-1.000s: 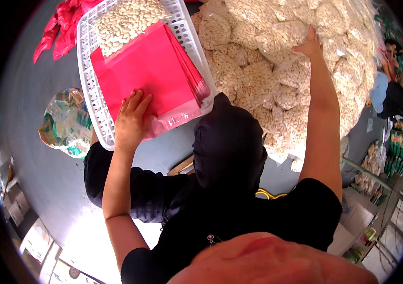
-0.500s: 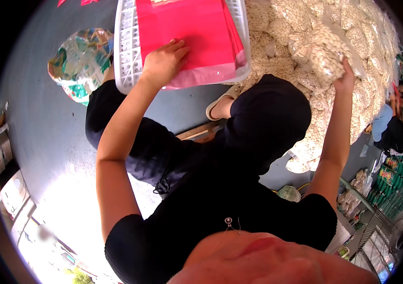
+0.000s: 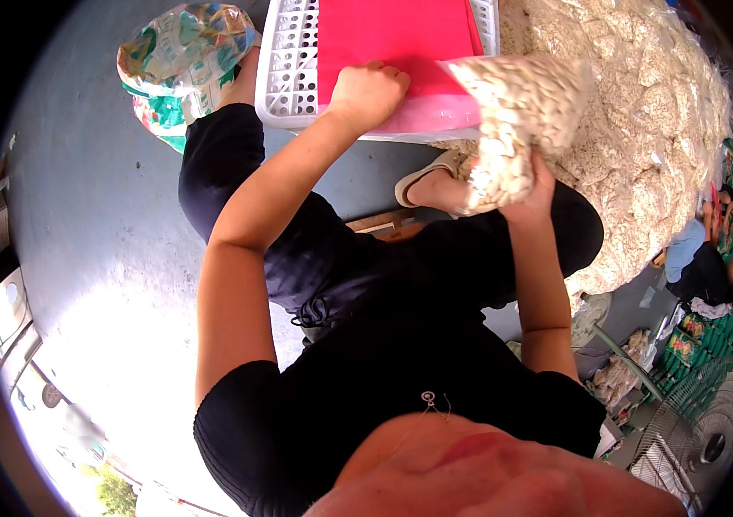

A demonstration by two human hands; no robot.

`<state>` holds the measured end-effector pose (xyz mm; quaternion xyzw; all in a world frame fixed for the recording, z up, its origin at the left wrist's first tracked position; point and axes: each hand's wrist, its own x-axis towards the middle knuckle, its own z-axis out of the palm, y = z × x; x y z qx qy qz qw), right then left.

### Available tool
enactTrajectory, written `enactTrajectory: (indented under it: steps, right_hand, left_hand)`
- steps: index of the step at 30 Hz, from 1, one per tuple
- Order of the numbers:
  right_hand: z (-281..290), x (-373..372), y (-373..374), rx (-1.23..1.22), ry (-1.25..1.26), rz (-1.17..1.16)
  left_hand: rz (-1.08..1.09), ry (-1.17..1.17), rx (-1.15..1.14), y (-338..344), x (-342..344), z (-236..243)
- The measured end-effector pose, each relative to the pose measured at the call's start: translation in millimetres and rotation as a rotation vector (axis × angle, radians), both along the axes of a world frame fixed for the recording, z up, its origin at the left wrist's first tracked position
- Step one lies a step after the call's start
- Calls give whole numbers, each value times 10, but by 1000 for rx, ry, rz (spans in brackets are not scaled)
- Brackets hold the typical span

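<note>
My left hand (image 3: 366,95) rests with bent fingers on a stack of flat red bags (image 3: 401,39) in a white perforated plastic tray (image 3: 289,77), gripping at the top bag. My right hand (image 3: 530,185) holds a clear bag of pale, flat seeds (image 3: 517,112) near the tray's lower right corner, raised over my lap; some of its fingers are hidden behind the bag.
A big pile of bagged seeds (image 3: 633,112) lies at the right. A patterned plastic sack (image 3: 172,52) stands at upper left on the grey floor (image 3: 82,207). A co-worker (image 3: 698,267), green packages (image 3: 676,349) and a fan (image 3: 707,414) are at the right.
My right hand has taken a seed bag from the pile and brought it down and left. My left hand's fingers have curled; the tray appears higher in the view.
</note>
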<state>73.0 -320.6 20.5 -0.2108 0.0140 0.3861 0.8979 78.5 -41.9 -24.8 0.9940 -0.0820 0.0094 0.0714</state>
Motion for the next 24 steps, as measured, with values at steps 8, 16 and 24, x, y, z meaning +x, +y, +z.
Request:
enactTrajectory:
  steps: [8, 16, 24]
  right_hand:
    - [-447, -50, 633, -1098, -488, -89]
    - [-82, 133, 690, -1550, -1274, 75]
    - [-119, 428, 716, -823, -73, -8]
  left_hand:
    - [222, -62, -841, 564, 378, -284]
    - [142, -387, -873, 146, 590, 520]
    - [-39, -666, -232, 55, -198, 504]
